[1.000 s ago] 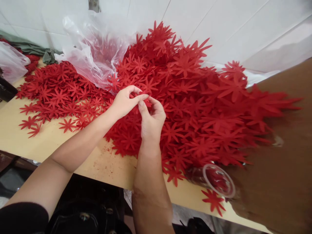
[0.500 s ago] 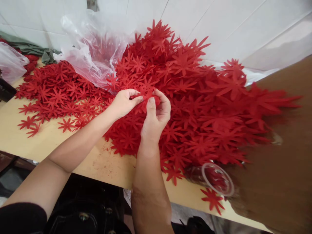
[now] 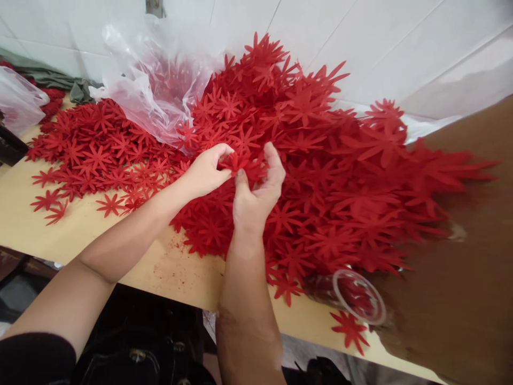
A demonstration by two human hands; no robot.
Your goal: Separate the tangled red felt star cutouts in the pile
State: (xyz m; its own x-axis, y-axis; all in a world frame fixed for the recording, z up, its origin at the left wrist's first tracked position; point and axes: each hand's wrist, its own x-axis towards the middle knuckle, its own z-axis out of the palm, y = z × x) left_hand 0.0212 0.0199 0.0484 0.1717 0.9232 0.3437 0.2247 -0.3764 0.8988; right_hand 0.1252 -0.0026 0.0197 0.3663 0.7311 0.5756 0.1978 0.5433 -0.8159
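Head view: left hand (image 3: 206,172) and right hand (image 3: 256,195) meet over the red flower pile (image 3: 320,176) on the worktop (image 3: 80,230). Both sets of fingers pinch one red flower cutout (image 3: 240,163), held between the fingertips, just above the pile; left hand marginally nearer.

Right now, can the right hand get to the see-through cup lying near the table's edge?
Probably yes. The clear cup lies on its side close by the right hand, with only loose red flower cutouts between. But that hand's fingers are busy with a cutout.
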